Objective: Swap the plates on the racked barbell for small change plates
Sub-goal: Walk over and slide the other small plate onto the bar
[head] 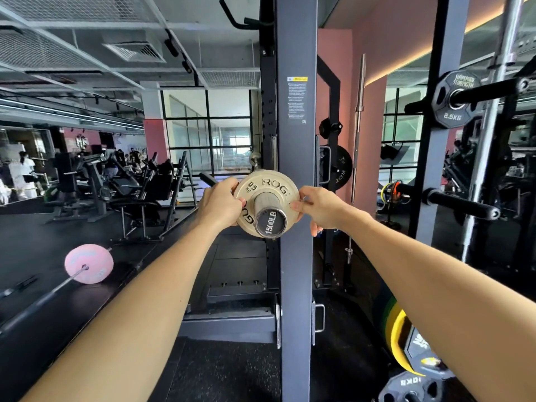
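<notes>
Left hand: the left hand [221, 202] grips the left rim of the change plate [268, 189], fingers curled over the edge and the thumb on its face.
Right hand: the right hand [318, 208] pinches the right rim of the same plate, fingertips [296, 205] pressed on the face near the edge.
Hands together: they sit on opposite sides of the plate, level with each other, the sleeve between them.
Plate: a small pale disc marked 0.5 KG, face toward the camera, threaded on the barbell sleeve [269, 208].
Plate on sleeve: it sits back from the sleeve's end, so a short length of bare sleeve sticks out in front of it.
Long axis: the sleeve points nearly straight at the camera, its end cap [270, 223] reading 1500LB; travel along it is toward or away from the person.
Nearer hand: neither looks clearly nearer; both arms reach about equally far.
Step, as a judgement: 1 small plate is being seated or drawn off; which of the 2 cannot be told from this view.
What the move needs: an even push or pull from both sides, or the plate will likely cock and bind.
Beyond: the rack upright [295, 140] stands just behind the plate; a black 2.5KG plate [452, 100] hangs on a storage peg to the right.
</notes>
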Available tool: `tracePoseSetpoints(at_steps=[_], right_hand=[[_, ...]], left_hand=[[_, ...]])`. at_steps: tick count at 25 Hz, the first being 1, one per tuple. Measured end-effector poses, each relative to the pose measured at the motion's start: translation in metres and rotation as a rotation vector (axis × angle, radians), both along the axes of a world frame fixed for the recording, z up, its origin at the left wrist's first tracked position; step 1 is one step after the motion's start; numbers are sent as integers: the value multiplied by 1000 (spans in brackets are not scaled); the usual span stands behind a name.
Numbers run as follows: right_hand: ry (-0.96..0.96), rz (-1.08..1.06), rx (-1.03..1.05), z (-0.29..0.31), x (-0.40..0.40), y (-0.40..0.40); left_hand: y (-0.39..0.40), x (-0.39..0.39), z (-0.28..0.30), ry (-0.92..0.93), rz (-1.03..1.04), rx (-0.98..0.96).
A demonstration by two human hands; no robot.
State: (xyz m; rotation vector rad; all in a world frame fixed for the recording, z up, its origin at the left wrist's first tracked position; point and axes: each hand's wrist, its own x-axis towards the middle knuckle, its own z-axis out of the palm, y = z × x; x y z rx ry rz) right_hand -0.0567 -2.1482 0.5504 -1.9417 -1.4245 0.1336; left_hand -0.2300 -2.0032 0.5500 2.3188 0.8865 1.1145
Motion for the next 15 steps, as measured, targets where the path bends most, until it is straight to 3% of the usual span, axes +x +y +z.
tracePoseSetpoints(at_steps=[5,15], right_hand=[[-28,-9,38,-2,41,48],[-32,-16,-15,2,111,139]], left_hand=[[44,42,0,27,63,74],[135,114,-8,0,88,35]])
